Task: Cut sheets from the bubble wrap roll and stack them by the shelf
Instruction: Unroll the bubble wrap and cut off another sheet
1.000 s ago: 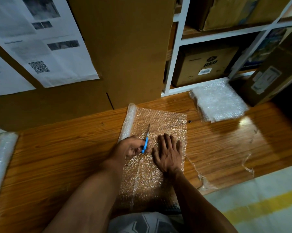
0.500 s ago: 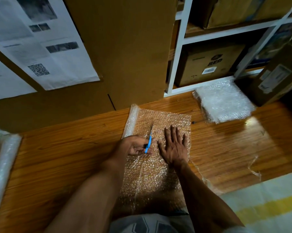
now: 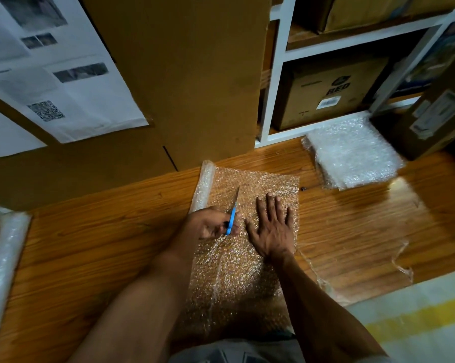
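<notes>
Head view: bubble wrap point(image 3: 250, 247) unrolled on the wooden floor point(image 3: 95, 244), its roll point(image 3: 204, 184) at 11 o'clock of the hands. Left hand point(image 3: 210, 224) curled round blue scissors point(image 3: 231, 218), blade pointing to 12. Right hand point(image 3: 272, 226) flat, fingers spread, pressing the wrap. Stack of sheets point(image 3: 352, 150) at 2 o'clock, against the shelf point(image 3: 276, 74).
</notes>
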### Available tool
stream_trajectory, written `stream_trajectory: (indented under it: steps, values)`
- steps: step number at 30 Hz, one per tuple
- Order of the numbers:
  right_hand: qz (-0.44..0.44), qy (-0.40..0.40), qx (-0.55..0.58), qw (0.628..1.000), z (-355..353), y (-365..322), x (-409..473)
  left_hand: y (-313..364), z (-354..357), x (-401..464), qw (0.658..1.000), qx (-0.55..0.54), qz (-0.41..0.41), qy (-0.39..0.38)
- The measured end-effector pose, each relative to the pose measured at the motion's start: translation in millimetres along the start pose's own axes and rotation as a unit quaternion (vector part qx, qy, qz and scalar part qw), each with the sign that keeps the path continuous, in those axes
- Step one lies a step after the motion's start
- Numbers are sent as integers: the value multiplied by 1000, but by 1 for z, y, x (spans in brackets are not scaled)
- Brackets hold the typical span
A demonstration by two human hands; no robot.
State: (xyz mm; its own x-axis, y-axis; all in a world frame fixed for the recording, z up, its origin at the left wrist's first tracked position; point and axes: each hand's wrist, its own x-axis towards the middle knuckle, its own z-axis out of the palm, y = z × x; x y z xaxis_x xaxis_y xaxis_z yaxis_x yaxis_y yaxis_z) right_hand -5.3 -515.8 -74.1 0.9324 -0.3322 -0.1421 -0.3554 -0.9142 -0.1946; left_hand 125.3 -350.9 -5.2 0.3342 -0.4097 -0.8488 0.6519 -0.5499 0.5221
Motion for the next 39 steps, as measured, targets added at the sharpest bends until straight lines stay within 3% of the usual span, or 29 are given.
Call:
stream_trajectory:
  steps: [8, 22, 29, 39]
  values:
    - [3, -7, 2, 1000, -1, 0, 2, 16, -11, 11, 999, 22, -10, -46]
    - [5, -2, -3, 1000, -1, 1, 5, 29, -8, 30, 999, 28, 31, 34]
    - [10, 7, 2, 1000, 0, 0, 5, 41, -14, 30, 999, 35, -4, -26]
    - [10, -1, -1, 1000, 0, 0, 6, 58, -11, 36, 999, 32, -2, -10]
